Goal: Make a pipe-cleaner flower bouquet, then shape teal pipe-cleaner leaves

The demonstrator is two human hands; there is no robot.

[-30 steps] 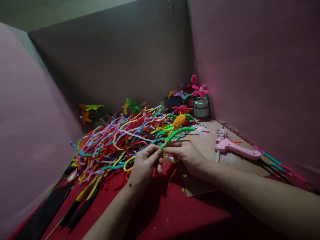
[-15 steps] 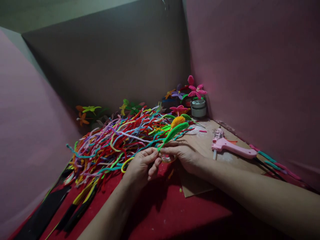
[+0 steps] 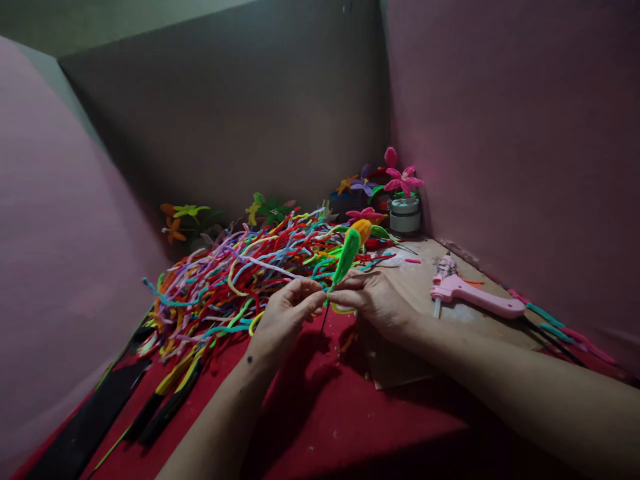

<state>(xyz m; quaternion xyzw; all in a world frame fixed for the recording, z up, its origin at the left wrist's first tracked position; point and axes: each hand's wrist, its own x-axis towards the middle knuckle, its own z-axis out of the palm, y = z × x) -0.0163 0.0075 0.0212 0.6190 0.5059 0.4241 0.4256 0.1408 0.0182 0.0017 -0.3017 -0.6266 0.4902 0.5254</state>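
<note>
Loose heap of multicoloured fuzzy stems [image 3: 235,267] across left and middle of red bench [image 3: 360,430]. Black-yellow tool handles [image 3: 170,397] at heap's near edge; dark strip [image 3: 95,417] farther left. Pink glue gun [image 3: 475,298] lying on tan board [image 3: 419,275], right side, dark cord [image 3: 555,341] trailing off beside pink and teal stems [image 3: 560,325]. Grey jar [image 3: 405,217] in back corner, pink flower [image 3: 403,181] above. Purple flower [image 3: 364,183] near it. Orange flower [image 3: 175,231] far left, behind heap. Pink walls [image 3: 515,133] both sides.

The green leaf [image 3: 346,257] partly hides the orange bud [image 3: 365,231] — the right forearm [image 3: 520,380] is cut off by the edge.
</note>
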